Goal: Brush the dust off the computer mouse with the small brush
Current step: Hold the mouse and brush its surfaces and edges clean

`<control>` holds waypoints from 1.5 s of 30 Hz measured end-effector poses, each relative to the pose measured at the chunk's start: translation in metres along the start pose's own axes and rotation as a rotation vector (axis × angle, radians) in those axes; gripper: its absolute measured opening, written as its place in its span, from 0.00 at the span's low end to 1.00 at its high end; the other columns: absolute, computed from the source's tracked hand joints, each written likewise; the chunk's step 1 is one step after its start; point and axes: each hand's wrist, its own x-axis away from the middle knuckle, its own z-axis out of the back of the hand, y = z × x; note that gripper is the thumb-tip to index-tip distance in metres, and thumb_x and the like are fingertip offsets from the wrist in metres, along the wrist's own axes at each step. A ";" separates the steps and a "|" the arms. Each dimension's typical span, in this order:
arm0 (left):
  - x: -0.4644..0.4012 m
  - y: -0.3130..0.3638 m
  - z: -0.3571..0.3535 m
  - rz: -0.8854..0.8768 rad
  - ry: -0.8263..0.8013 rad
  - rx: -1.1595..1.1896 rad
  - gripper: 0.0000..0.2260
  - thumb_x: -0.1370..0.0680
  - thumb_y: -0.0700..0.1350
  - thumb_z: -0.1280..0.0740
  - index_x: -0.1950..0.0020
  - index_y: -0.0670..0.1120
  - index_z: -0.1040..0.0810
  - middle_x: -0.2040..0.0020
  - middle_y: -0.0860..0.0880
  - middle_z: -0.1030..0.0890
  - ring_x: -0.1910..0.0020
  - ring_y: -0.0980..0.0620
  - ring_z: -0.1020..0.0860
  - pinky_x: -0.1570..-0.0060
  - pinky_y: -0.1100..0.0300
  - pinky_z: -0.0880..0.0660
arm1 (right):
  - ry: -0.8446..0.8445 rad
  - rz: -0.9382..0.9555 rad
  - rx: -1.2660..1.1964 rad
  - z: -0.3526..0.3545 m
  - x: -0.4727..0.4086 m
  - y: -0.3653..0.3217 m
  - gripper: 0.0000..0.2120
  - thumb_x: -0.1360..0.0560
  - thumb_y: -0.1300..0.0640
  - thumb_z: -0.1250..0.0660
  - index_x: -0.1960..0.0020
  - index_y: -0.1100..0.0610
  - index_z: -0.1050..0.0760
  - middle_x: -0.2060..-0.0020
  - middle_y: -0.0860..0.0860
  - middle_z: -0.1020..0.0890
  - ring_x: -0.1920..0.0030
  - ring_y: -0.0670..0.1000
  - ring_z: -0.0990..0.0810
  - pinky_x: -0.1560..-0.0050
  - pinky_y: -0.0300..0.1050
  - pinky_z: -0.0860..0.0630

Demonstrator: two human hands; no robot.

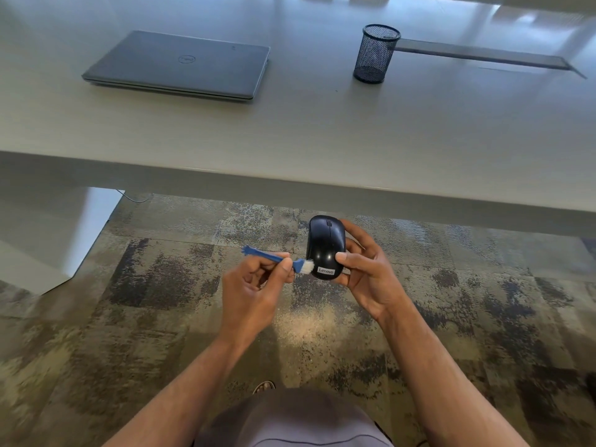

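A black computer mouse (325, 245) with a white logo label near its rear is held in the air below the table edge, over the carpet. My right hand (366, 272) grips it from the right side, thumb on its back. My left hand (254, 288) pinches a small blue brush (274, 257) by its handle. The brush's white bristles (308, 266) touch the mouse's lower left side. The handle points away to the left.
A pale table (322, 137) spans the view above the hands. On it lie a closed grey laptop (180, 64) at back left and a black mesh pen cup (375, 53) at back right. Patterned carpet (161, 285) lies below.
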 end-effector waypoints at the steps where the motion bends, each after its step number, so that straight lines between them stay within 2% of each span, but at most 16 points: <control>1: 0.002 -0.001 0.001 0.003 -0.006 -0.008 0.09 0.25 0.50 0.30 0.50 0.46 0.18 0.61 0.51 0.14 0.62 0.52 0.15 0.59 0.54 0.17 | 0.001 0.004 0.004 0.001 0.000 -0.001 0.32 0.34 0.69 0.28 0.32 0.53 0.24 0.43 0.55 0.15 0.46 0.58 0.15 0.55 0.57 0.17; 4: 0.005 -0.001 0.002 0.009 -0.012 -0.015 0.09 0.25 0.53 0.31 0.51 0.49 0.18 0.61 0.52 0.14 0.63 0.52 0.15 0.60 0.53 0.17 | 0.009 0.010 0.010 0.002 0.000 -0.003 0.31 0.34 0.68 0.28 0.33 0.52 0.23 0.44 0.54 0.15 0.46 0.57 0.15 0.55 0.56 0.17; 8: -0.009 0.007 0.002 -0.051 0.044 0.035 0.04 0.23 0.47 0.30 0.50 0.48 0.18 0.61 0.51 0.15 0.63 0.52 0.16 0.61 0.60 0.19 | 0.000 0.006 0.014 0.000 0.001 -0.001 0.33 0.34 0.69 0.28 0.31 0.53 0.25 0.42 0.56 0.16 0.46 0.58 0.15 0.56 0.55 0.17; 10: -0.017 0.011 0.000 -0.079 0.053 0.023 0.03 0.23 0.44 0.30 0.50 0.47 0.18 0.60 0.51 0.15 0.63 0.52 0.16 0.61 0.61 0.19 | -0.003 0.003 0.015 -0.002 0.001 0.000 0.33 0.34 0.69 0.28 0.30 0.54 0.26 0.41 0.56 0.16 0.46 0.59 0.15 0.56 0.55 0.17; 14: -0.016 0.010 -0.003 -0.048 0.023 -0.033 0.03 0.22 0.40 0.30 0.50 0.47 0.18 0.61 0.49 0.15 0.63 0.52 0.16 0.61 0.54 0.18 | 0.014 0.005 0.015 -0.003 0.002 0.000 0.34 0.35 0.69 0.28 0.29 0.55 0.27 0.41 0.56 0.16 0.46 0.58 0.16 0.55 0.57 0.17; 19: 0.008 -0.001 -0.003 0.033 -0.045 -0.075 0.03 0.23 0.40 0.30 0.50 0.45 0.18 0.62 0.50 0.15 0.63 0.53 0.16 0.60 0.50 0.17 | 0.038 0.025 -0.002 0.003 0.003 -0.004 0.32 0.35 0.68 0.28 0.32 0.53 0.24 0.43 0.55 0.15 0.45 0.58 0.16 0.54 0.56 0.16; 22: 0.011 -0.003 -0.003 0.056 -0.026 -0.068 0.04 0.24 0.40 0.30 0.50 0.44 0.18 0.63 0.49 0.15 0.63 0.52 0.15 0.60 0.49 0.17 | 0.029 0.025 0.005 0.003 0.002 -0.003 0.32 0.35 0.68 0.27 0.32 0.53 0.24 0.43 0.54 0.15 0.45 0.58 0.15 0.55 0.56 0.17; 27: -0.007 0.008 0.002 -0.009 0.044 -0.019 0.02 0.23 0.40 0.30 0.51 0.45 0.18 0.61 0.50 0.15 0.64 0.52 0.16 0.62 0.60 0.19 | 0.004 0.009 0.024 -0.001 0.004 0.001 0.35 0.35 0.69 0.28 0.30 0.54 0.27 0.40 0.57 0.17 0.44 0.59 0.16 0.52 0.60 0.17; 33: -0.012 0.008 0.000 0.008 0.058 -0.031 0.03 0.23 0.40 0.30 0.50 0.42 0.18 0.62 0.49 0.15 0.63 0.53 0.16 0.62 0.62 0.19 | 0.008 0.017 0.026 -0.006 0.004 0.001 0.34 0.35 0.69 0.28 0.30 0.54 0.26 0.42 0.56 0.16 0.45 0.59 0.16 0.49 0.62 0.18; 39: 0.013 0.000 -0.001 0.067 -0.109 -0.101 0.05 0.24 0.40 0.29 0.53 0.50 0.19 0.63 0.53 0.15 0.64 0.57 0.16 0.62 0.64 0.20 | 0.023 0.032 0.024 -0.001 0.005 -0.003 0.33 0.35 0.69 0.28 0.30 0.54 0.26 0.44 0.55 0.15 0.46 0.57 0.16 0.52 0.59 0.16; 45: -0.014 0.001 0.013 0.031 -0.090 -0.046 0.04 0.23 0.37 0.31 0.53 0.46 0.18 0.61 0.49 0.15 0.65 0.52 0.17 0.62 0.64 0.20 | -0.003 0.024 0.044 -0.003 0.007 0.001 0.33 0.35 0.69 0.27 0.32 0.52 0.24 0.42 0.56 0.16 0.45 0.59 0.16 0.51 0.61 0.17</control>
